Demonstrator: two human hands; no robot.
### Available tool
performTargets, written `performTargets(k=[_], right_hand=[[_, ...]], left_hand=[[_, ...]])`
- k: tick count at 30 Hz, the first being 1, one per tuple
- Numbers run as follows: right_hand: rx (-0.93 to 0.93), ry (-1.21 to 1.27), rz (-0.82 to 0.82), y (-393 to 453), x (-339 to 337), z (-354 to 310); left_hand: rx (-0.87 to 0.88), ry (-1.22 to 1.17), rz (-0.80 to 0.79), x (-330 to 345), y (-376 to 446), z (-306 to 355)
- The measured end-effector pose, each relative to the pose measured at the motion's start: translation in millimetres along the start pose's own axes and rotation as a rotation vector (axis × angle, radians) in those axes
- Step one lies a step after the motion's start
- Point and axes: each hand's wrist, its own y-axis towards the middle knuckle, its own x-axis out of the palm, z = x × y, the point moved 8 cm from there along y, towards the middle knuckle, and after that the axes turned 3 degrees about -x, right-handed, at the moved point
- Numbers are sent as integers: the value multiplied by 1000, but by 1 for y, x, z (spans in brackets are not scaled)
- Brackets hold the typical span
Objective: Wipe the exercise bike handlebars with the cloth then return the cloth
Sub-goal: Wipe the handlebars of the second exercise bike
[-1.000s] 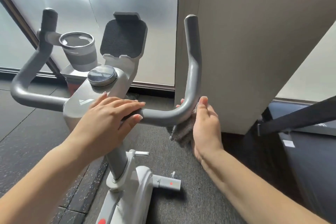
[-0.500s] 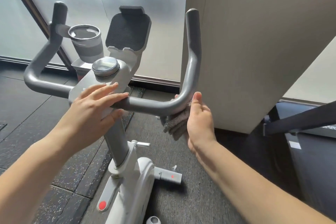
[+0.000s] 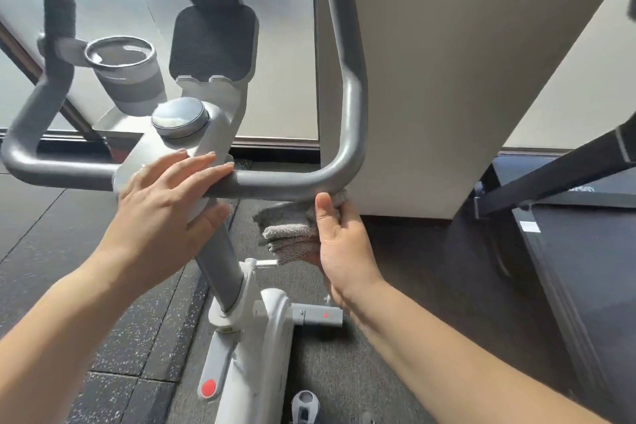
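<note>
Right hand (image 3: 339, 244) grips folded grey cloth (image 3: 290, 229), thumb on top, pressed under handlebars (image 3: 275, 182) bend. Left hand (image 3: 165, 210) flat, fingers straight, resting on bar beside console (image 3: 179, 151).

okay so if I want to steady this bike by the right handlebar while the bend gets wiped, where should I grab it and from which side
Probably the upright section of the grey curved tubular handlebar, above the bend. It is bare, round and stands free, so fingers can wrap it. Come from the left, since the beige panel stands close behind on the right. The right hand holds the folded grey terry cloth under the bend, so stay above it.
</note>
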Motion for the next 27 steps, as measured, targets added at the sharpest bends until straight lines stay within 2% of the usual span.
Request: performTargets(k=[4, 8, 13, 17, 19, 23, 27], right_hand=[[20, -51, -43, -9, 19, 9], [-3, -1, -37, -9, 6, 6], [-138, -35, 147, -5, -24, -13], [-106, -16, 187, -8, -5, -9], [-85, -15, 171, -10, 9, -2], [-63, 2, 31, -15, 43, 6], [-122, -10, 102, -19, 30, 2]], left_hand=[[7, -17, -16, -1, 0, -1], [37, -22, -37, 1, 0, -4], [49, -25, -35, 2, -2, -6], [56, -20, -41, 2, -2, -5], [59, -18, -44, 2, -3, -5], [59, -24, -46, 1, -1, -5], [84, -65, -41, -2, 1, -9]])
